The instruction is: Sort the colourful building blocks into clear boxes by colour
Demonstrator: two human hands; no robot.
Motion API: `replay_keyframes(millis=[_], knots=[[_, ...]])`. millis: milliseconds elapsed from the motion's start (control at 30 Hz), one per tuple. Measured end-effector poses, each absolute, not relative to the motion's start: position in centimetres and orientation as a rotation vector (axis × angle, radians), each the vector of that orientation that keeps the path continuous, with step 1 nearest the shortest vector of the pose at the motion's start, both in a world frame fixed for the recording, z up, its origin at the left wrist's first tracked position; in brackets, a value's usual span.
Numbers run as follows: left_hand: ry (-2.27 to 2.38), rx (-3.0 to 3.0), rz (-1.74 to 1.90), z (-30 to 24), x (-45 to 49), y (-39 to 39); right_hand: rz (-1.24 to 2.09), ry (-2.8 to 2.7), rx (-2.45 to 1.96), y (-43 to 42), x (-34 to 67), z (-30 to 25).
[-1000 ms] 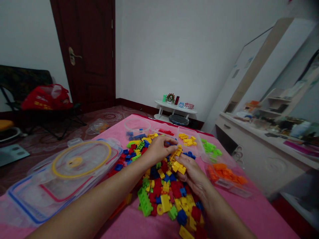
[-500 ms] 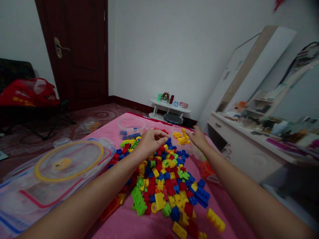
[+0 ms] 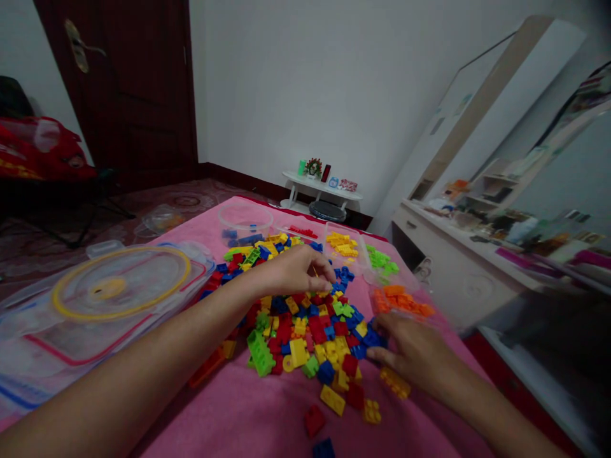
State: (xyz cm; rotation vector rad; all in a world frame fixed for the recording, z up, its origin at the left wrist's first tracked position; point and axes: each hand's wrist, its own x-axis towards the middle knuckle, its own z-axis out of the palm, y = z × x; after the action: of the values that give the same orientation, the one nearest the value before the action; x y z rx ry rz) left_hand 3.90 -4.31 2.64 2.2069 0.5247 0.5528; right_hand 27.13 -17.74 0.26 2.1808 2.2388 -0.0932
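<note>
A heap of colourful toy building blocks (image 3: 300, 327) in red, yellow, blue and green lies on the pink cloth (image 3: 238, 420). Above the heap's far middle, my left hand (image 3: 300, 270) is closed with curled fingers; a sliver of yellow shows by the fingertips, but what they hold is hidden. At the heap's right edge, my right hand (image 3: 405, 343) has its thumb and fingers around a blue building block (image 3: 375, 338). Just below that hand lies a yellow block (image 3: 395, 383).
Clear containers along the far and right sides hold blue blocks (image 3: 245, 240), red pieces (image 3: 303, 232), yellow blocks (image 3: 342, 244), green blocks (image 3: 382, 261) and orange blocks (image 3: 403, 300). Stacked clear lids (image 3: 119, 286) lie left. A dresser (image 3: 453, 254) stands right.
My right hand has come back from the yellow blocks' container to the heap's near right edge, around a blue block. My left hand stays over the heap, slightly further right. The view has shifted.
</note>
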Motion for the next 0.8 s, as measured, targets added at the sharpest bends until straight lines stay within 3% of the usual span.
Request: replay_keyframes(millis=[167, 300, 500, 700, 800], knots=[[0.018, 2.416, -0.026, 3.4, 4.2, -8.6, -0.216, 2.074, 2.31, -19.9, 27.9, -1.3], [-0.038, 2.733, -0.158, 2.6, 5.3, -12.0, -0.227, 2.124, 2.355, -19.4, 28.1, -2.6], [0.078, 3.131, -0.035, -0.4, 6.6, -14.9, -0.284, 2.335, 2.342, -17.9, 28.4, -4.2], [0.09, 3.107, 0.283, -1.8, 6.9, -15.3, -0.342, 2.448, 2.382, -16.6, 27.7, -4.2], [0.223, 3.043, 0.214, -0.8, 6.9, -13.5, -0.336, 2.477, 2.411, -15.5, 26.8, -3.7]])
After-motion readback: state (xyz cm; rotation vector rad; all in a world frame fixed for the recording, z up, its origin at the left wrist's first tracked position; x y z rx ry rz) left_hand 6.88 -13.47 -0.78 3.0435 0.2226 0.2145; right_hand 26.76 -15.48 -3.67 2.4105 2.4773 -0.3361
